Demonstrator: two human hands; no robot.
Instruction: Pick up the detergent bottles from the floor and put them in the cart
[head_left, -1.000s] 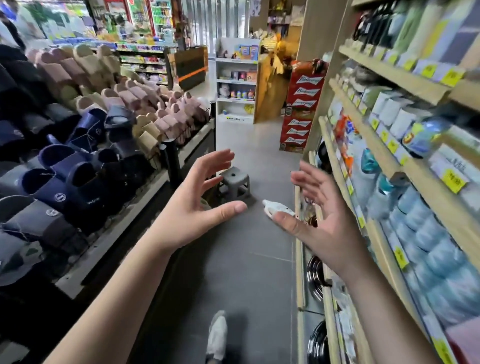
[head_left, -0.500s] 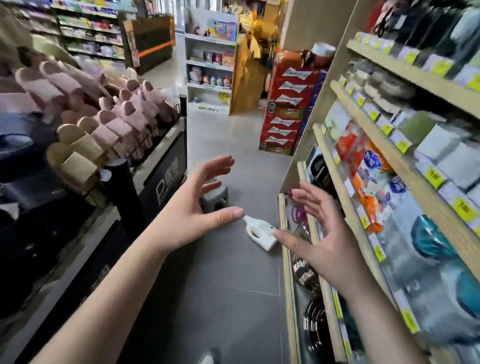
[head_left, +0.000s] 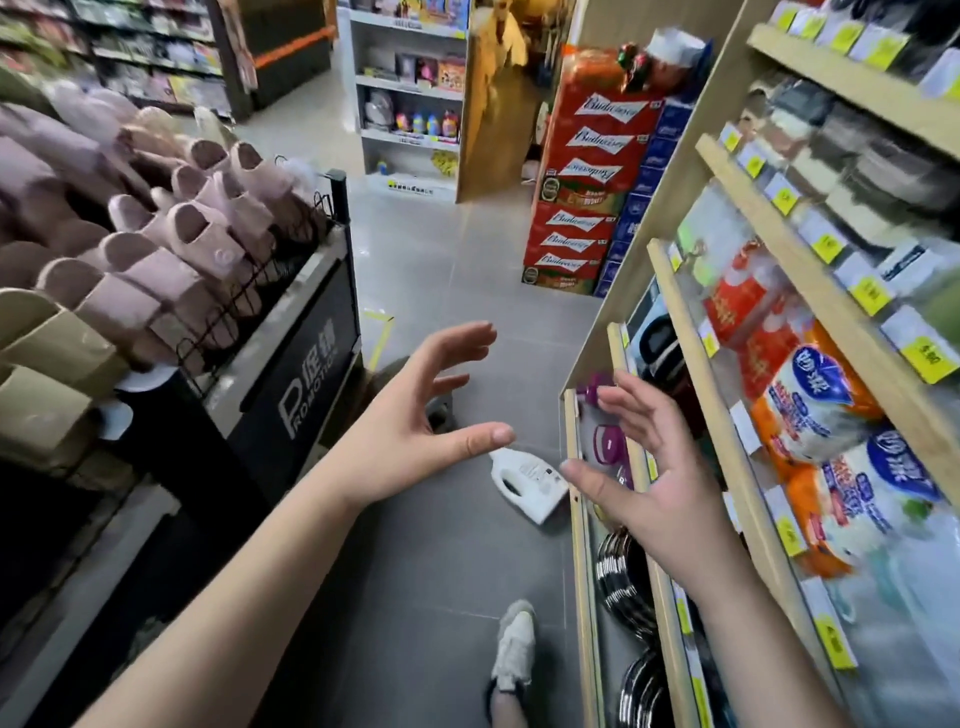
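**Both hands nearer the fallen bottle**

The person has stepped forward up the aisle. The white plastic detergent bottle with a moulded handle, which lay just past the thumb tips half a second ago, now looks larger and sits below and between the two thumbs. It lies on its side on the grey tiled floor, close against the foot of the shelving by the right hand.

A pale sneaker shows on the floor beneath the right forearm. The left hand is spread, fingers loosely arched and thumb pointing at the bottle, grasping nothing. The right hand faces it, also released and empty, its fingers splayed. Neither touches the bottle.

The dark blue slippers seen a second ago are gone. Outside the left forearm now stands a black wire-fronted display rack of dusty-pink foam slippers. Outside the right hand, light wooden shelves carry orange-and-white bags.

Beyond the fingertips rises a stack of red beer cartons, closer than before. Farther off stands a white shelf unit.
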